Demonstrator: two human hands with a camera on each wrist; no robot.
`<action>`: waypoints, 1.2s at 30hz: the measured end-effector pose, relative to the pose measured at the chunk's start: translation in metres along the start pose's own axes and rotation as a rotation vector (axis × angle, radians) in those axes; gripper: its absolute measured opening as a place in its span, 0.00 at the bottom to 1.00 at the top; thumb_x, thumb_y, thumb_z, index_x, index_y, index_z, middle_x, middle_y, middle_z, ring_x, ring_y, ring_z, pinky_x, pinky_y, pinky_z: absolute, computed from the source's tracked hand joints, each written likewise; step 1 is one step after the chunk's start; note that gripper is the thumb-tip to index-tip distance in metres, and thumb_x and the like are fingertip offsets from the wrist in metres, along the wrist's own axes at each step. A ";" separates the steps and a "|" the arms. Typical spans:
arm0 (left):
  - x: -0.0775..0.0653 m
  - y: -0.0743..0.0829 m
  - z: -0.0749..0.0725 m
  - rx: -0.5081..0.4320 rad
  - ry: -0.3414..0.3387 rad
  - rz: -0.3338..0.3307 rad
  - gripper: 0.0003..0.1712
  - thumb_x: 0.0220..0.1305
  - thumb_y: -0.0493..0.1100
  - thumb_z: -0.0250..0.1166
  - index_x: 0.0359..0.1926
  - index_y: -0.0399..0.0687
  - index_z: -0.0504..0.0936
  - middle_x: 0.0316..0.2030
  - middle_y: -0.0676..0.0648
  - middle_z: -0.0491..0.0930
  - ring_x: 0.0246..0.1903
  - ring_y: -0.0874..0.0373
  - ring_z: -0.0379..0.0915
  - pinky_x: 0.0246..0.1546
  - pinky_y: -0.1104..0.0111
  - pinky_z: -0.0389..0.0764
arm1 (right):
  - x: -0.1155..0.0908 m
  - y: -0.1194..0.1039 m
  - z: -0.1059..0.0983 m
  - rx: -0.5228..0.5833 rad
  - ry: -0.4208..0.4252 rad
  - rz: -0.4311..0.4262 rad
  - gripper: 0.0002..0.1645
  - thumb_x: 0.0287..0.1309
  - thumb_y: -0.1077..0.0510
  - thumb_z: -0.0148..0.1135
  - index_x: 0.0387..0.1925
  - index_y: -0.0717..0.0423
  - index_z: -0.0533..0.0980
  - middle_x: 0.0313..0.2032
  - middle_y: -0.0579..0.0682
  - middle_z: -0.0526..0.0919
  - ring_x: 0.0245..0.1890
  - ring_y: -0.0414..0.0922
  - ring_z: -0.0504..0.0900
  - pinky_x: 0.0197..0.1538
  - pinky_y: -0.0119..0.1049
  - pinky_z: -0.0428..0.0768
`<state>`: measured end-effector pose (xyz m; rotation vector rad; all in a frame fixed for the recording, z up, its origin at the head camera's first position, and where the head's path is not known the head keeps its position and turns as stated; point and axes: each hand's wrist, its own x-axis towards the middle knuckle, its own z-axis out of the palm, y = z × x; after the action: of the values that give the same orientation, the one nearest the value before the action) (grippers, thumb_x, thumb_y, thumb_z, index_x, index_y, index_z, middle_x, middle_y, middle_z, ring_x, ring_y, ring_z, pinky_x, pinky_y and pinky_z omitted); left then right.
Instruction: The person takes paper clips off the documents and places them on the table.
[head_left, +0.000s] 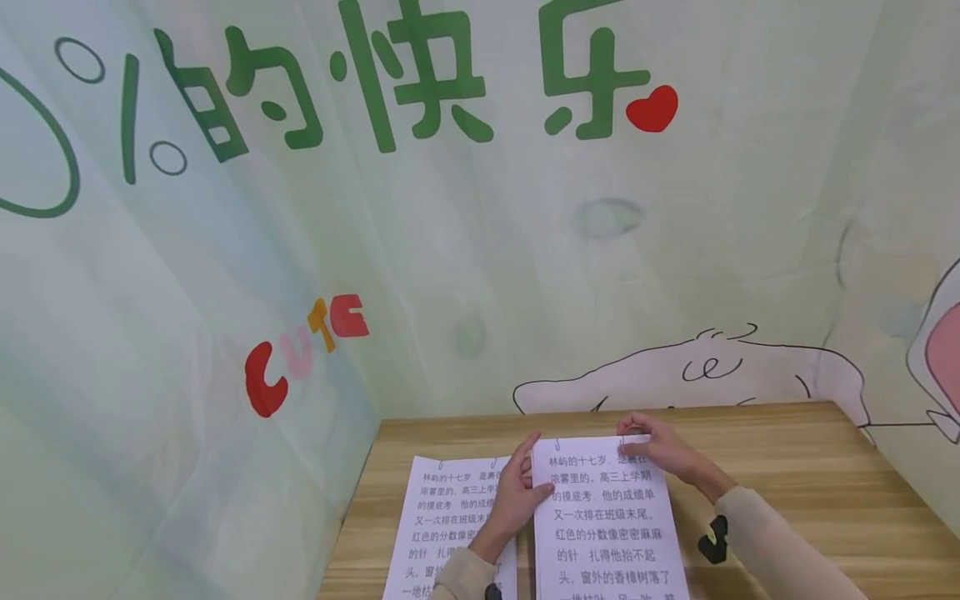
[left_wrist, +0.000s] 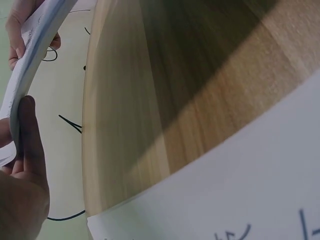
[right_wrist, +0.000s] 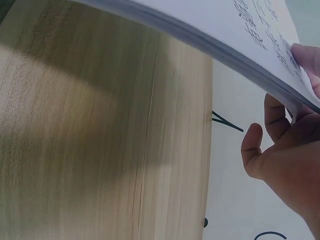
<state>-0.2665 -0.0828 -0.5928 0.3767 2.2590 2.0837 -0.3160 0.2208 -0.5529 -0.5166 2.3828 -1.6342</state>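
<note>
A stack of printed paper sheets (head_left: 600, 517) is held raised above the table, with Chinese text facing up. My left hand (head_left: 517, 493) grips its left edge near the top, thumb on the printed face and fingers behind. At the upper right corner, my right hand (head_left: 663, 450) pinches the stack beside a paper clip (head_left: 622, 443). A second paper clip (head_left: 557, 445) sits on the top edge further left. The right wrist view shows the stack's layered edge (right_wrist: 215, 45) and my right hand's curled fingers (right_wrist: 254, 142) beneath it.
Another clipped stack of printed paper (head_left: 442, 521) lies on the wooden table (head_left: 795, 450), left of the held one and partly covered by my left arm. Behind the table hangs a pale green curtain (head_left: 480, 250) with printed characters and drawings.
</note>
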 end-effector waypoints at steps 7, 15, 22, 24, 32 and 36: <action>-0.001 0.002 -0.001 0.000 -0.014 -0.002 0.55 0.59 0.22 0.68 0.82 0.63 0.62 0.59 0.40 0.85 0.35 0.55 0.89 0.39 0.65 0.92 | 0.000 0.002 0.000 0.003 -0.010 -0.023 0.11 0.70 0.61 0.66 0.49 0.58 0.75 0.45 0.58 0.84 0.38 0.51 0.87 0.37 0.37 0.89; -0.002 -0.001 0.000 0.011 -0.012 0.002 0.56 0.59 0.22 0.68 0.82 0.63 0.61 0.59 0.41 0.86 0.33 0.56 0.87 0.37 0.66 0.92 | -0.002 0.004 -0.001 0.022 -0.025 -0.014 0.12 0.71 0.61 0.64 0.51 0.58 0.74 0.45 0.60 0.83 0.40 0.54 0.87 0.39 0.40 0.89; -0.002 0.000 0.002 0.003 -0.016 0.015 0.56 0.58 0.21 0.68 0.82 0.64 0.62 0.57 0.40 0.86 0.33 0.56 0.88 0.37 0.65 0.92 | -0.003 0.007 -0.004 0.012 0.016 -0.025 0.12 0.71 0.62 0.63 0.52 0.59 0.74 0.46 0.60 0.82 0.40 0.51 0.86 0.40 0.38 0.87; -0.002 0.000 0.001 0.005 -0.021 0.017 0.56 0.58 0.21 0.68 0.82 0.65 0.62 0.56 0.40 0.87 0.33 0.56 0.88 0.37 0.65 0.92 | -0.003 0.007 -0.006 0.005 0.029 -0.040 0.14 0.70 0.63 0.63 0.53 0.62 0.73 0.44 0.59 0.82 0.41 0.51 0.84 0.42 0.37 0.85; -0.004 -0.001 -0.002 0.022 -0.029 0.021 0.55 0.59 0.22 0.68 0.82 0.61 0.62 0.55 0.38 0.86 0.34 0.54 0.89 0.37 0.65 0.92 | -0.006 0.012 -0.017 -0.009 0.066 -0.068 0.17 0.71 0.65 0.60 0.57 0.68 0.71 0.40 0.58 0.84 0.41 0.47 0.83 0.47 0.34 0.81; -0.004 -0.002 -0.003 0.029 -0.031 0.026 0.55 0.59 0.21 0.68 0.83 0.55 0.60 0.56 0.37 0.86 0.35 0.53 0.90 0.37 0.64 0.93 | -0.007 0.016 -0.023 0.004 0.110 -0.053 0.18 0.70 0.66 0.61 0.58 0.67 0.72 0.40 0.57 0.84 0.41 0.44 0.83 0.47 0.33 0.80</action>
<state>-0.2635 -0.0869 -0.5950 0.4387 2.2812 2.0451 -0.3206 0.2484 -0.5596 -0.5061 2.4636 -1.7321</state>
